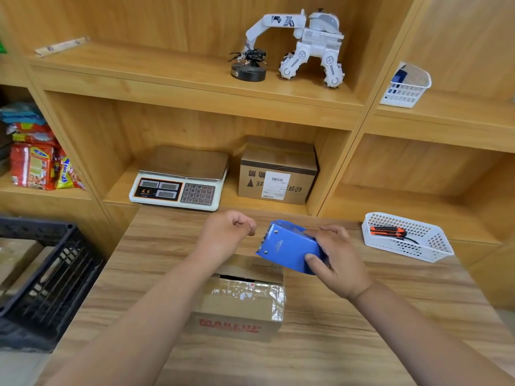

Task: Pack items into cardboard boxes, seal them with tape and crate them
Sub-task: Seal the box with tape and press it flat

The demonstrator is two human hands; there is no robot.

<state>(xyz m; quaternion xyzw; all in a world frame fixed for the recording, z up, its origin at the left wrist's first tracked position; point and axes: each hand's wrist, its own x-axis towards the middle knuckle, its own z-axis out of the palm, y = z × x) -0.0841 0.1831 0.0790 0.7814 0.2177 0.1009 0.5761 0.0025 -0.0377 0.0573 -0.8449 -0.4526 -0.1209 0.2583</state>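
Wood-grain table (362,344): cardboard box (239,310) centre, white basket (418,250) far right.

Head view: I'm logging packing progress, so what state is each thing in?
cardboard box: on the table, top partly taped, dark gap at its far side.
tape dispenser: held above the box by the right hand.
left hand: fingers curled, nothing visibly held.
shelf box: closed, labelled.
white basket: holds an orange-black tool.

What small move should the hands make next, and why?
Probably lower the blue tape dispenser, gripped by the right hand, to the far edge of the MAKEUP box and lay a strip there. A dark gap shows at the far flap, so the top seems not fully sealed. The left hand is curled beside the cutter; whether it pinches tape is unclear.
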